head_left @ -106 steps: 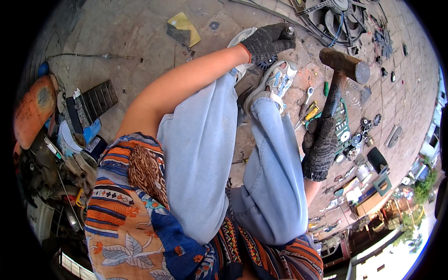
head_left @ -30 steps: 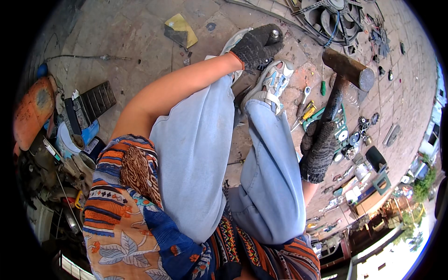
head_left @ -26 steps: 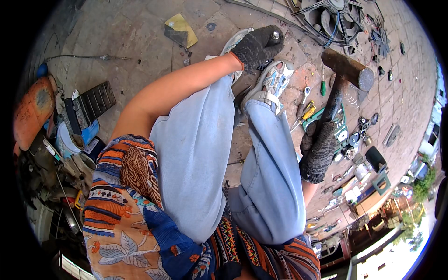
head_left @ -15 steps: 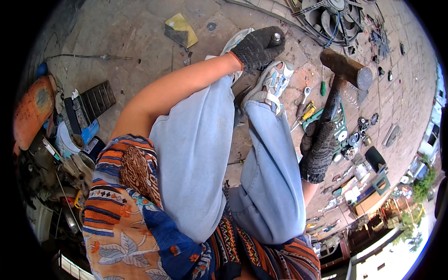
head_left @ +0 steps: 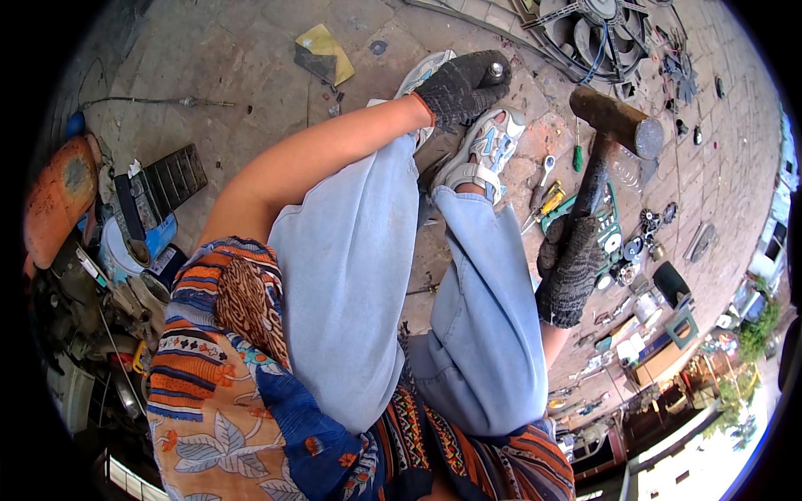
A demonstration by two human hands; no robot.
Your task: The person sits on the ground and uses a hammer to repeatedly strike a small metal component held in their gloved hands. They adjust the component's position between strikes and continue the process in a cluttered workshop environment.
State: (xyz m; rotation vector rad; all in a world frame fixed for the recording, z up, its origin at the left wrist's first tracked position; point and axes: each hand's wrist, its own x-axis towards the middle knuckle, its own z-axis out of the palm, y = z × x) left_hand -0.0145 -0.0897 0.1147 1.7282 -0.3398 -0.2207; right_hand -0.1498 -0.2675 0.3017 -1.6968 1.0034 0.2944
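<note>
My left hand (head_left: 461, 88), in a dark knitted glove, is closed in front of my feet. A shiny metal rod (head_left: 496, 70) pokes out of the top of its fist; the glove hides the lower part, and its kind cannot be made out. My right hand (head_left: 570, 269), gloved in the same dark knit, wraps round the handle of a hammer (head_left: 619, 122). The heavy, rusty head is raised to the right of my left hand, apart from the rod. My shoes (head_left: 488, 152) stand on either side beneath the left hand.
On the paving to the right lie a green-handled screwdriver (head_left: 578, 159), a ratchet (head_left: 547, 169), a yellow-handled screwdriver (head_left: 551, 200) and a green plastic piece (head_left: 612, 213). A radiator fan (head_left: 597, 37) is at the far right. A yellow sheet (head_left: 327, 52) lies ahead; scrap parts (head_left: 125, 242) crowd the left.
The hammer head has shifted very slightly to the left. My left hand and the rod stay in nearly the same place.
</note>
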